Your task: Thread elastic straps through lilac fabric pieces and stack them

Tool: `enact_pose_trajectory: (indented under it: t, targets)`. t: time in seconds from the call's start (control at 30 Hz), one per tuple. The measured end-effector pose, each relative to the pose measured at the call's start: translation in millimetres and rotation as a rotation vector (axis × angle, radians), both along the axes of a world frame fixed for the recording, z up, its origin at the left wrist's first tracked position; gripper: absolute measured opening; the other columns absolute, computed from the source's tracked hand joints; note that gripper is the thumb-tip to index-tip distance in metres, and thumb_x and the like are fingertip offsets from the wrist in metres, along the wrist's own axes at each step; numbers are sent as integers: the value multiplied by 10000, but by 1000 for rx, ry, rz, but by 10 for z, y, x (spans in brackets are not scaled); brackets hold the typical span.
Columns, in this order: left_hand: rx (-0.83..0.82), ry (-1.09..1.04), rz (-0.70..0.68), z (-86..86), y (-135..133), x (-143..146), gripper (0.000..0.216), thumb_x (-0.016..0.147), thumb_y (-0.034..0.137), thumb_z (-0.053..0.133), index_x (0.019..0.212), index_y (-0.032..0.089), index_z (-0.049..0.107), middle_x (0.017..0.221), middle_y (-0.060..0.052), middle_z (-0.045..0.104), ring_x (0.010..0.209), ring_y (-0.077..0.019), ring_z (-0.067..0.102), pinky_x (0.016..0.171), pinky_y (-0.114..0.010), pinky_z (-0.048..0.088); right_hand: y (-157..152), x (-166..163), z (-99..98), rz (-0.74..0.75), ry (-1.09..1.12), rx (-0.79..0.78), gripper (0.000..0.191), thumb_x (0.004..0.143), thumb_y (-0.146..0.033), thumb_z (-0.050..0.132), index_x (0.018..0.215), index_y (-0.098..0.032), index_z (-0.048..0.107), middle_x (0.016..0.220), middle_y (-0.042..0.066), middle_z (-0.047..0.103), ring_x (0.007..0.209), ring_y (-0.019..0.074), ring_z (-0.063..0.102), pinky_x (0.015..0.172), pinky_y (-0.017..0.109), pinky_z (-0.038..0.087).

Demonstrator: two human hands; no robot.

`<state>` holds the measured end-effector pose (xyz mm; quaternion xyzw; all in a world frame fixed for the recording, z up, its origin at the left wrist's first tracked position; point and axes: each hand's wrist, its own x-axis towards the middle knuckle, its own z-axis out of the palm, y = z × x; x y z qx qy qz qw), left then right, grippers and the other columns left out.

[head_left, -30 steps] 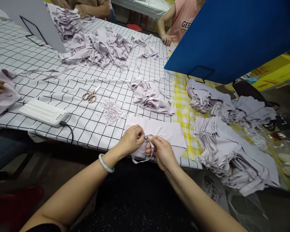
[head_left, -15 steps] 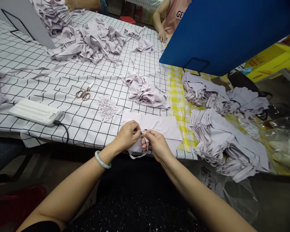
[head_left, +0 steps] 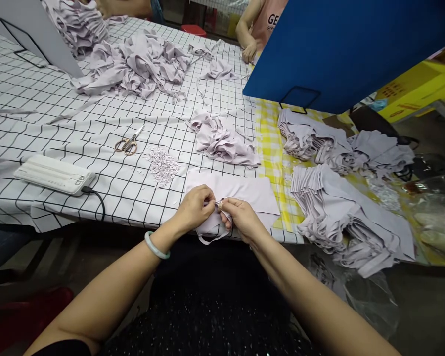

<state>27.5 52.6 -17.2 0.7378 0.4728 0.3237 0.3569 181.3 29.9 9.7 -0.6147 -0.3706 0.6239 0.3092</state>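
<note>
Grips closed, left hand (head_left: 195, 207) and right hand (head_left: 242, 217) pinch a lilac strap (head_left: 211, 241) over the checked tablecloth (head_left: 59, 123).

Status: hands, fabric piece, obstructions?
Left hand and right hand both pinch lilac fabric piece at table edge. Scissors apart, farther back. Nothing blocking.

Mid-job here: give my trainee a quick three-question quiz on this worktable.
1. Fill in: the left hand and right hand pinch the lilac fabric piece at the table's ____ edge.
2. The green bangle is on which wrist? A) left B) right C) neither
3. True or false: the scissors lie on the table, touched by no hand.
Key: 1 near; 2 A; 3 true.
</note>
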Motion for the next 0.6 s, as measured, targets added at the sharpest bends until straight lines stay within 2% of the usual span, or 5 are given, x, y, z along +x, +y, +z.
enact_pose_trajectory:
  t: [0.13, 0.37, 0.47, 0.53, 0.6]
  targets:
    - [1, -11, -10, -3, 5, -9, 145, 823, 77, 537, 721, 179, 550, 821, -30, 614, 774, -159, 560, 717, -294, 438, 4, -3, 9, 31, -87, 50, 159, 694, -300, 605, 600, -196, 529, 440, -52, 530, 331, 70, 424, 354, 186, 314]
    - [12, -5, -16, -10, 13, -11, 138, 818, 78, 545, 717, 172, 547, 808, -30, 609, 758, -152, 548, 706, -288, 428, 77, 44, 25, 46, 123, -154, 137, 678, -262, 640, 603, -173, 567, 434, -53, 498, 334, 52, 349, 338, 181, 299]
    - [30, -3, 4, -16, 17, -4, 139, 825, 97, 537, 715, 181, 546, 803, -24, 609, 748, -149, 546, 706, -288, 435, 79, 33, 73, -26, 343, -312, 109, 719, -214, 645, 645, -150, 597, 440, -75, 445, 350, 28, 307, 349, 150, 275]
    - [68, 8, 1, -9, 7, -12, 133, 824, 109, 532, 717, 184, 552, 795, -27, 613, 749, -155, 554, 720, -298, 451, -34, 14, 115, -131, 421, -338, 128, 771, -231, 661, 688, -147, 614, 475, -64, 479, 375, 35, 366, 384, 151, 340]
    - [121, 18, -49, 8, -18, -48, 102, 818, 112, 525, 778, 182, 588, 854, -48, 644, 814, -172, 588, 778, -320, 481, -264, 7, 154, -195, 437, -298, 181, 810, -313, 694, 749, -154, 633, 558, -27, 577, 449, 71, 501, 469, 192, 455]
